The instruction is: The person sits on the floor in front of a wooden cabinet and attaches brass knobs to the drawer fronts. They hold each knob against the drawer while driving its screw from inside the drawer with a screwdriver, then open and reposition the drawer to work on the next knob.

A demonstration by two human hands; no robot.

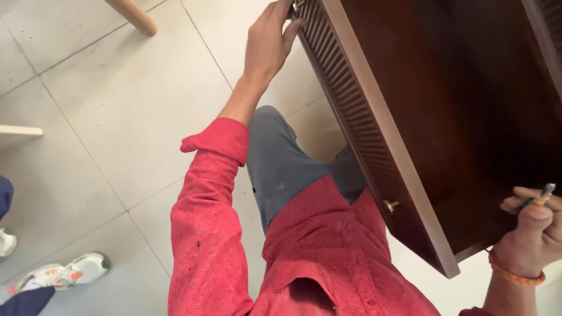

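A dark brown wooden drawer (445,99) with a ribbed front (357,111) stands pulled out in front of me. My left hand (268,44) reaches up to the far end of the ribbed front, its fingers closed around the brass knob (298,4) at the top edge of view. A second small brass knob (390,205) sticks out of the front lower down, untouched. My right hand (530,234) rests at the near right corner of the drawer and pinches a thin pen-like tool (541,196) between thumb and fingers. An orange band circles that wrist.
Pale tiled floor (117,105) lies below. A light wooden leg (136,16) slants in at top left, and a pale wooden bar (17,131) enters from the left edge. Another person's white sneakers (61,273) stand at bottom left.
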